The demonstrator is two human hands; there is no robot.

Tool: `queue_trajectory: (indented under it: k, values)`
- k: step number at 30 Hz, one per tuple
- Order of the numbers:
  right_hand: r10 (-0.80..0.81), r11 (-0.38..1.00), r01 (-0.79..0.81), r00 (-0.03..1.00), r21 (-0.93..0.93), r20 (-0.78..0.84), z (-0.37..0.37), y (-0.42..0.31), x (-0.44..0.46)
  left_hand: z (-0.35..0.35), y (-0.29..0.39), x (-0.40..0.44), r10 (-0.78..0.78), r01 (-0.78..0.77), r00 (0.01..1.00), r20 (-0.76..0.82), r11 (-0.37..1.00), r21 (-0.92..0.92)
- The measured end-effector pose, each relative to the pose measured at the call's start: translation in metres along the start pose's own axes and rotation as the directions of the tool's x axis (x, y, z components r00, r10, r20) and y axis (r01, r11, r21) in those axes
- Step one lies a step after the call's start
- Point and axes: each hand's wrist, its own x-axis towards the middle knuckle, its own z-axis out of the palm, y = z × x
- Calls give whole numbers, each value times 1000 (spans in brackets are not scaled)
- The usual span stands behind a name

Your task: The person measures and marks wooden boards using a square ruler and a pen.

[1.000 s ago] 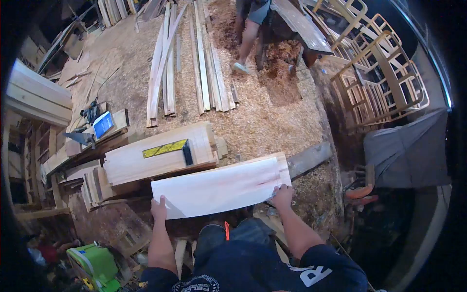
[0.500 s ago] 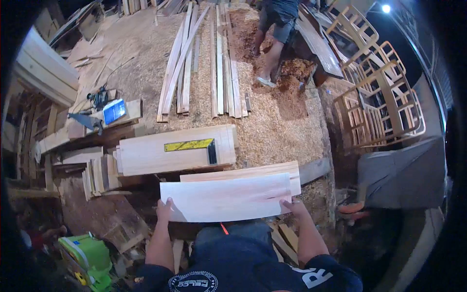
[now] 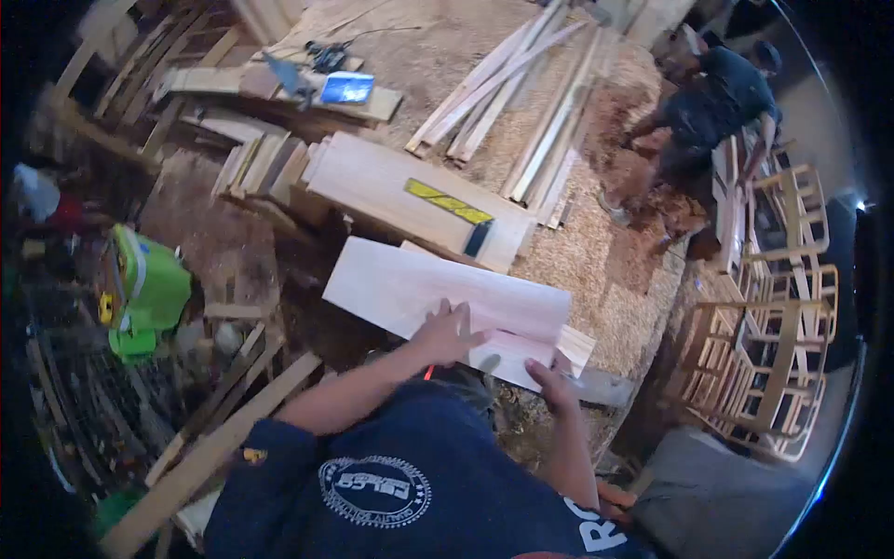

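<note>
The right hand (image 3: 556,384) grips the pale board (image 3: 396,284) at its near right corner, thumb on top; the left hand (image 3: 449,337) is unclenched, fingers spread over the board's near edge. A second board (image 3: 579,348) juts from beneath its right end. Beyond, a yellow-bladed square (image 3: 449,201) lies toward the right end of the stacked boards (image 3: 358,177).

Pale board (image 3: 384,281), pinkish streak, overlapping lower board (image 3: 576,347).
</note>
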Motion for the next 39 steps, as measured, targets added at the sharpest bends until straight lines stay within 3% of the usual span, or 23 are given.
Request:
queue_trajectory:
  k: [1, 3, 4, 6, 7, 13, 15, 16, 18, 19, 20, 23, 24, 28, 29, 30, 31, 32, 33, 34, 35, 37, 39]
  values:
    - [-1, 999, 3, 1000, 50, -28, 11, 0, 4, -2, 24, -9, 12, -13, 1000, -9, 999, -48]
    - [60, 996, -52, 991, -66, 119, 28, 4, 17, -10, 58, -14, 16, -15, 1000, 14, 996, -91]
    - [-154, 988, 154, 981, 7, 116, 48, 29, 29, -20, 63, -16, -14, 16, 1000, 26, 996, -93]
    - [-428, 875, 430, 902, -222, 59, 89, 40, 39, -40, 64, -17, -90, 92, 996, 26, 991, -99]
    - [-490, 750, 443, 871, -491, 36, 107, 30, 36, -49, 60, -18, -138, 139, 990, 17, 985, -100]
    - [-435, 810, 439, 895, -388, 105, 202, -22, 44, -107, 4, -15, -275, 269, 961, -43, 957, -110]
    - [-335, 774, 380, 925, -507, 181, 238, -9, 66, -137, -21, -15, -331, 327, 944, 7, 929, -176]
    - [-280, 743, 353, 936, -569, 215, 255, -4, 78, -144, -38, -17, -337, 318, 931, -139, 938, -142]
    - [-341, 713, 453, 891, -536, 300, 286, -4, 88, -153, -100, -11, -313, 274, 947, -75, 907, -320]
    - [-280, 749, 404, 911, -525, 302, 305, -8, 89, -155, -132, -11, -304, 263, 952, -38, 874, -410]
    - [-217, 781, 352, 928, -517, 303, 324, -11, 91, -157, -155, -15, -290, 216, 955, -62, 824, -524]
    - [-217, 310, 555, 832, -772, 511, 379, -18, 106, -165, -225, -26, -344, 313, 923, 173, 407, -858]
    - [33, 349, 424, 885, -835, 464, 404, -39, 108, -168, -243, -30, -415, 325, 892, 180, 313, -892]
    - [11, 496, 556, 764, -667, 645, 462, -44, 120, -191, -311, -58, -459, 363, 844, 278, 107, -926]
    - [23, 571, 495, 787, -654, 616, 471, -47, 124, -189, -326, -62, -442, 269, 877, 189, 125, -955]
    - [-62, 553, 534, 792, -640, 607, 470, -34, 131, -159, -372, -56, -348, 229, 906, 241, -75, -971]
    - [176, 553, 345, 842, -759, 510, 478, -82, 121, -191, -354, -72, -383, 215, 907, 176, 60, -975]
    - [88, 566, 399, 841, -721, 535, 465, -46, 139, -175, -375, -65, -435, 145, 894, 112, 45, -988]
    - [55, 501, 418, 859, -758, 509, 462, -65, 134, -160, -399, -61, -460, 210, 862, 213, -58, -976]
    - [16, 579, 371, 885, -726, 465, 446, -60, 134, -175, -394, -63, -488, 231, 843, 225, -49, -972]
    - [58, 523, 325, 908, -788, 414, 434, -62, 133, -142, -431, -45, -508, 154, 848, 155, -44, -987]
    - [115, 382, 234, 948, -894, 297, 409, -60, 130, -140, -462, -29, -525, 319, 796, 301, -58, -946]
    - [137, 342, 162, 966, -926, 219, 378, -45, 125, -149, -474, -25, -601, 261, 754, 265, -97, -961]
